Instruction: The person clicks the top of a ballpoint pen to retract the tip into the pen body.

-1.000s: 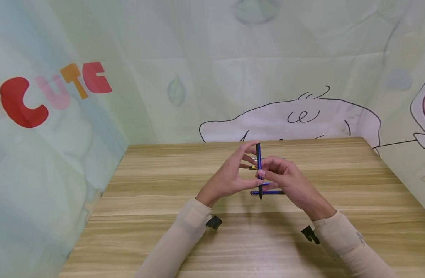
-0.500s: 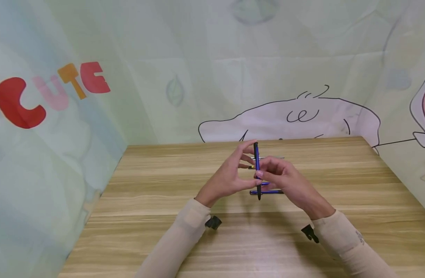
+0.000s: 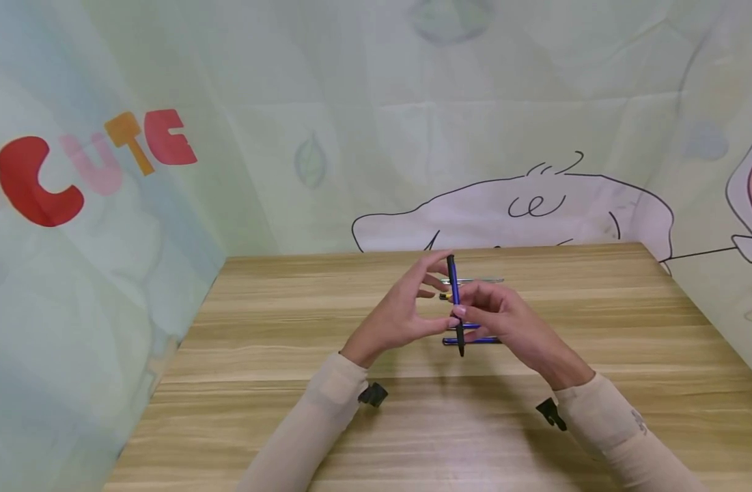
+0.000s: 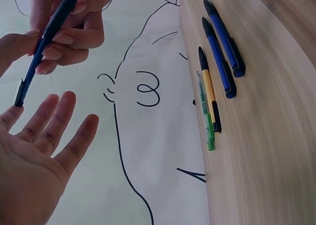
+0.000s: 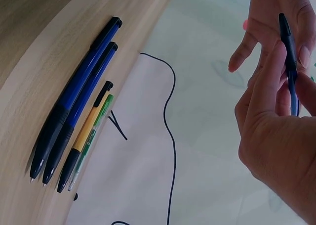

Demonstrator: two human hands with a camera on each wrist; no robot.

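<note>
A blue pen with black ends [image 3: 455,281] stands nearly upright above the table, its top leaning slightly left. My right hand [image 3: 518,326] pinches it around the middle between thumb and fingers. On its other side is my left hand [image 3: 399,306], the index fingertip touching the top end and the thumb against the lower barrel. The left hand's other fingers are spread apart, as the left wrist view shows. Beneath lie two more blue pens [image 4: 224,37] [image 4: 217,58], a yellow pen with black ends [image 4: 209,89] and a slim green-and-clear pen [image 4: 204,110], side by side.
The wood-grain table [image 3: 259,328] ends at the back against a fabric backdrop [image 3: 277,171] printed with a cartoon figure. Coloured letters [image 3: 40,181] appear on the left side panel. Black buckles [image 3: 373,394] hang at both wrists.
The pen's top has shifted a little left, so it tilts slightly more. My left hand has moved slightly left and down; the right hand keeps its pinch. The pens on the table stay put.
</note>
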